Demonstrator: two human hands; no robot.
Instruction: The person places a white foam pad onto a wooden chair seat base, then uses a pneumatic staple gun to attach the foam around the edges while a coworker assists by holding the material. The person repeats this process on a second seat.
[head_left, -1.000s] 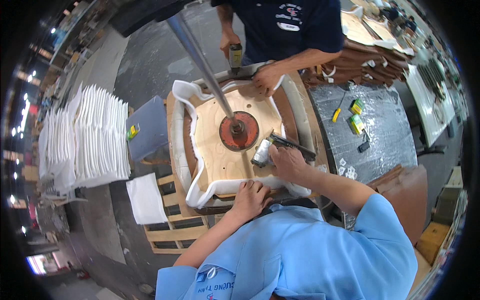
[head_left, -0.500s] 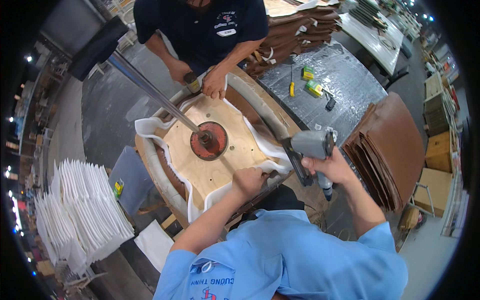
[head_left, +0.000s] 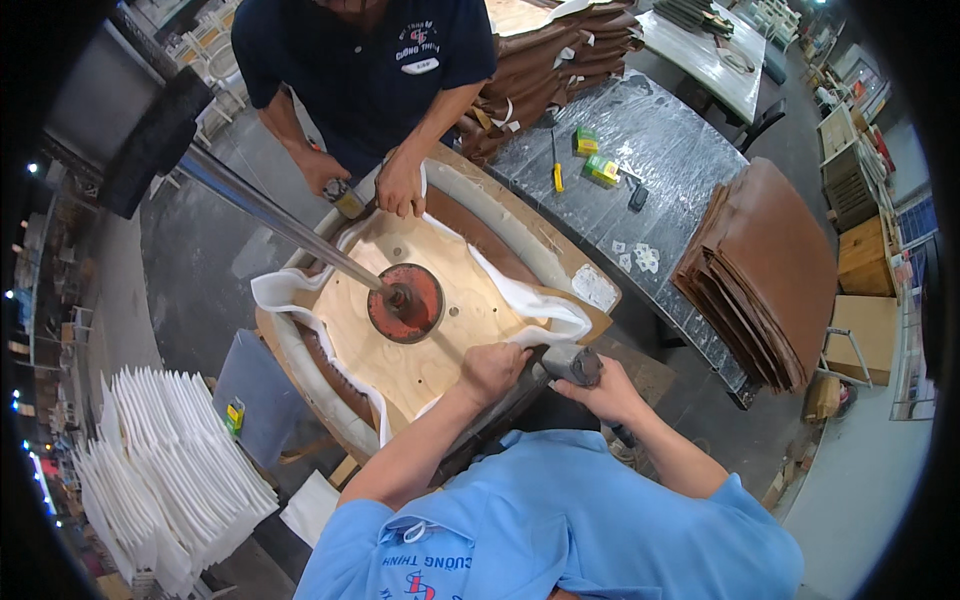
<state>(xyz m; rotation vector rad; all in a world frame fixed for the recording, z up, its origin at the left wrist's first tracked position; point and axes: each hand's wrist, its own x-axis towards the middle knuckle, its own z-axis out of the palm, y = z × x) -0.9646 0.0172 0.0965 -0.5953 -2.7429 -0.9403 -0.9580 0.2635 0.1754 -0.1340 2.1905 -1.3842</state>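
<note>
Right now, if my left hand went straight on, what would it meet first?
Likely the white padding along the wooden board, just ahead of your left hand; depth is unclear, so they may already touch.

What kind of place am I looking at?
Probably an upholstery workshop: a wooden panel edged with white padding, a stack of brown sheets, and a stack of white sheets.

Fairly bright, diffuse light covers the middle, with white glare streaking the shiny tabletop point(head_left: 680, 150) and a highlight running along the metal pole point(head_left: 270, 210). A soft shadow crosses the plywood panel point(head_left: 480, 300). Fisheye distortion bends the edges into black corners; the dim left background blurs around small, blown-out lamps point(head_left: 33, 167).
</note>
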